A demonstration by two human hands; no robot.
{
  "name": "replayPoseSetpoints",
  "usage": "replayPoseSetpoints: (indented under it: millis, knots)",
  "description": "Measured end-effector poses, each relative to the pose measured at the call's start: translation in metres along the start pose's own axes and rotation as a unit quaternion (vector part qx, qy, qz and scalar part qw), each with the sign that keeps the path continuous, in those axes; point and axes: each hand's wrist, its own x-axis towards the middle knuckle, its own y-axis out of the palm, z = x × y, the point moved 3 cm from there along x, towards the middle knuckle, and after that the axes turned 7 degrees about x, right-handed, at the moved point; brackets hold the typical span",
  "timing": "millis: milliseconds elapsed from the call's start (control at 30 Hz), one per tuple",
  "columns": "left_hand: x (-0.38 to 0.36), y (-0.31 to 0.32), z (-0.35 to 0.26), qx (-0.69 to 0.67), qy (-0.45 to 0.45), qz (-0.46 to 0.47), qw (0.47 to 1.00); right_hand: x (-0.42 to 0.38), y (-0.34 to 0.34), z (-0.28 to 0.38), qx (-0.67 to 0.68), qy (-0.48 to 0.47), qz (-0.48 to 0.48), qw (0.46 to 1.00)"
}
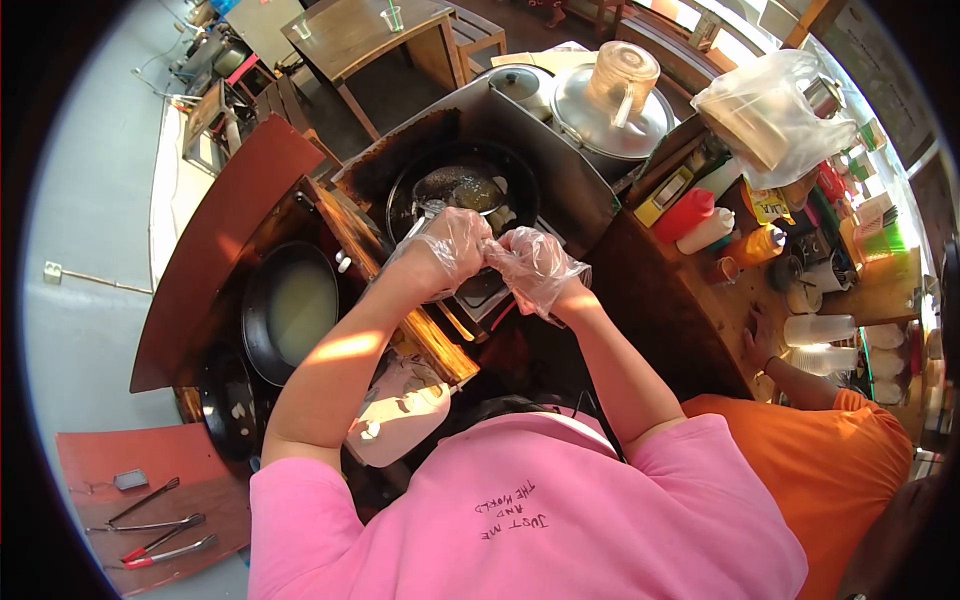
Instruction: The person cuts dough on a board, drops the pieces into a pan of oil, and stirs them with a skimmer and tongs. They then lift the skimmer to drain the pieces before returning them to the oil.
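Note:
My left hand (451, 252) and my right hand (536, 263), both in clear plastic gloves, meet over the near edge of a dark frying pan (397, 188). Fingers of both hands are curled closed and pressed together where they touch. Whatever is pinched between them is hidden by the crumpled plastic. Just beyond the left hand shows a shiny, pale edge that I cannot make out. In the pan lies a dark, glossy piece of food (455, 187), with small pale pieces beside it. Metal splash guards (545, 140) stand around the pan.
A pan of pale liquid (303, 305) sits at left, above another dark pan (230, 405). Tongs (175, 550) lie on a red board. A large lidded pot (612, 105) stands behind. Sauce bottles (685, 215) line the right counter, where a person in an orange shirt (810, 470) reaches.

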Motion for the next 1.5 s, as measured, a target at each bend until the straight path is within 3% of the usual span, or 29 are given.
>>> replayPoseSetpoints:
  millis: [133, 200, 233, 300, 367, 433, 467, 500, 600, 667, 733, 867, 933, 1000, 1067, 1100, 1133, 1200, 1267, 1300, 1333, 1400, 1433, 1467, 1500]
  knots:
    - [-0.011, 0.003, 0.009, 0.034, 0.013, -0.020, 0.999, 0.001, 0.005, 0.013, -0.045, -0.021, 0.015, 0.999]
    - [-0.017, 0.002, 0.012, 0.044, 0.017, 0.003, 0.999, 0.004, 0.006, 0.021, -0.069, -0.142, -0.010, 0.987]
    - [-0.019, -0.002, 0.012, 0.046, 0.014, 0.002, 0.999, 0.002, 0.003, 0.029, -0.051, -0.086, 0.029, 0.995]
    - [-0.023, -0.007, 0.016, -0.155, -0.107, 0.081, 0.979, 0.012, 0.005, 0.032, -0.048, -0.084, 0.032, 0.995]
    - [-0.030, -0.002, 0.029, -0.192, -0.153, 0.044, 0.968, 0.027, 0.006, 0.026, -0.104, -0.130, -0.005, 0.986]
    - [-0.046, -0.016, 0.029, -0.314, -0.270, 0.015, 0.910, 0.045, -0.001, 0.021, -0.126, -0.095, -0.032, 0.987]
    - [-0.053, -0.011, 0.036, -0.314, -0.273, 0.011, 0.909, 0.055, -0.006, 0.014, -0.162, -0.094, -0.047, 0.981]
    - [-0.063, -0.001, 0.050, -0.389, -0.278, -0.023, 0.878, 0.052, -0.015, 0.030, -0.218, -0.179, -0.046, 0.958]
    - [-0.093, 0.004, 0.065, -0.545, -0.315, -0.086, 0.772, 0.109, -0.016, 0.003, -0.420, -0.141, 0.005, 0.897]
    - [-0.115, 0.011, 0.071, -0.636, -0.330, -0.116, 0.688, 0.156, -0.010, -0.016, -0.403, -0.119, -0.020, 0.907]
    - [-0.133, 0.018, 0.076, -0.661, -0.322, -0.132, 0.664, 0.193, -0.002, -0.027, -0.384, -0.095, -0.044, 0.917]
    - [-0.160, 0.026, 0.073, -0.696, -0.298, -0.157, 0.634, 0.245, 0.021, -0.028, -0.463, -0.123, 0.041, 0.877]
    - [-0.167, 0.026, 0.074, -0.697, -0.302, -0.175, 0.626, 0.254, 0.021, -0.026, -0.394, -0.077, -0.004, 0.916]
    - [-0.175, 0.027, 0.072, -0.698, -0.307, -0.197, 0.616, 0.252, 0.018, -0.015, -0.388, -0.090, 0.012, 0.917]
    - [-0.177, 0.026, 0.070, -0.694, -0.315, -0.211, 0.613, 0.289, 0.022, -0.043, -0.462, -0.198, 0.027, 0.864]
    - [-0.177, 0.023, 0.070, -0.659, -0.312, -0.233, 0.644, 0.243, 0.014, 0.004, -0.493, -0.254, 0.010, 0.832]
    - [-0.177, 0.019, 0.069, -0.623, -0.309, -0.254, 0.673, 0.251, 0.014, -0.009, -0.531, -0.336, -0.026, 0.778]
    - [-0.168, 0.013, 0.062, -0.605, -0.283, -0.275, 0.692, 0.184, 0.014, 0.052, -0.417, -0.273, 0.029, 0.866]
    - [-0.153, 0.004, 0.055, -0.495, -0.239, -0.311, 0.775, 0.153, 0.037, 0.051, -0.465, -0.439, 0.082, 0.764]
    - [-0.144, 0.012, 0.057, -0.493, -0.160, -0.330, 0.789, 0.123, 0.037, 0.061, -0.251, -0.260, 0.194, 0.912]
    - [-0.134, 0.006, 0.049, -0.450, -0.148, -0.329, 0.817, 0.087, 0.038, 0.072, -0.007, -0.052, 0.278, 0.959]
    - [-0.116, -0.001, 0.035, -0.373, -0.092, -0.333, 0.861, 0.055, 0.047, 0.064, 0.074, 0.100, 0.320, 0.939]
    - [-0.110, -0.009, 0.025, -0.290, -0.079, -0.337, 0.892, 0.039, 0.047, 0.066, 0.088, 0.133, 0.282, 0.946]
    - [-0.107, -0.012, 0.020, -0.291, -0.074, -0.335, 0.893, 0.027, 0.047, 0.067, 0.102, 0.165, 0.244, 0.950]
    - [-0.104, -0.013, 0.012, -0.252, -0.054, -0.322, 0.911, 0.027, 0.052, 0.052, 0.143, 0.138, 0.229, 0.953]
